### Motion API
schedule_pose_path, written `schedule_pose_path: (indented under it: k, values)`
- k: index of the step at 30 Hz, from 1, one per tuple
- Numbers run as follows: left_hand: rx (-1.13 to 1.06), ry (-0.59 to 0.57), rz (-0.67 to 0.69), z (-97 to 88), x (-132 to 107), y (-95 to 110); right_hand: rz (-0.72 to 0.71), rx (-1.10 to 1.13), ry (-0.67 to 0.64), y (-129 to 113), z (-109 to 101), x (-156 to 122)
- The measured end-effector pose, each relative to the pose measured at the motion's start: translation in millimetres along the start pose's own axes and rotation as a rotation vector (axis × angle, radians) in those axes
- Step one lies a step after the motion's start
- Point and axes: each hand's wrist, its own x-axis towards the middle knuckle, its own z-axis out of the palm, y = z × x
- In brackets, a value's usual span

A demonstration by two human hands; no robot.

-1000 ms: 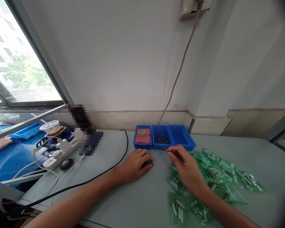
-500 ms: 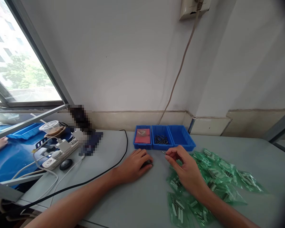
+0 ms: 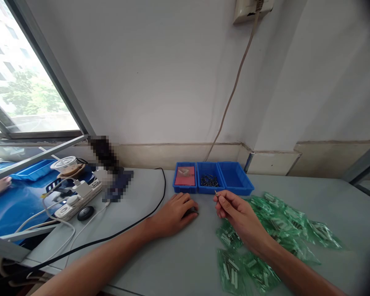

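table [image 3: 160, 267] bore filled green bags [image 3: 231, 273]; the middle bin [image 3: 208, 190] held loose pieces [image 3: 209, 181], so work looked unfinished. the left hand [image 3: 174, 216] lay over a dark thing [image 3: 192, 211], its grip impossible to tell. the right hand [image 3: 234, 207] pinched a tiny pin [image 3: 216, 192] near that bin's front, tipped more upright than a moment earlier.

— Holding what in the right hand [image 3: 234, 210]?
— Pinching a small metal piece [image 3: 216, 193] between thumb and fingers, just in front of a row of blue trays [image 3: 235, 176].
— And with the left hand [image 3: 175, 215]?
— Resting palm-down over a dark object [image 3: 190, 212], mostly hidden, on the grey worktop [image 3: 172, 263].
— See anything in the trays?
— Dark metal pieces [image 3: 209, 181] in the middle one, a red sheet [image 3: 185, 181] in the left one.
— And farther right?
— Green plastic bags [image 3: 224, 255] with pale pieces [image 3: 235, 278] inside, partly covered by the right forearm [image 3: 283, 255].
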Motion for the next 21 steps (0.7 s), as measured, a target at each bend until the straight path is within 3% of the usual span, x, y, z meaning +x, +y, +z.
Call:
schedule_pose_path:
  k: [4, 11, 21]
  values:
    - [0.001, -0.002, -0.001, 0.1, 0.0, 0.0, 0.014, 0.045, -0.001, 0.3, 0.7, 0.5]
    - [0.006, 0.001, 0.001, 0.0, 0.0, 0.0, -0.087, -0.121, 0.038, 2.3, -0.3, 1.4]
    - [0.009, -0.011, -0.008, -1.8, 0.6, 1.7, -0.089, -0.192, 0.049, 2.8, 1.2, 1.5]
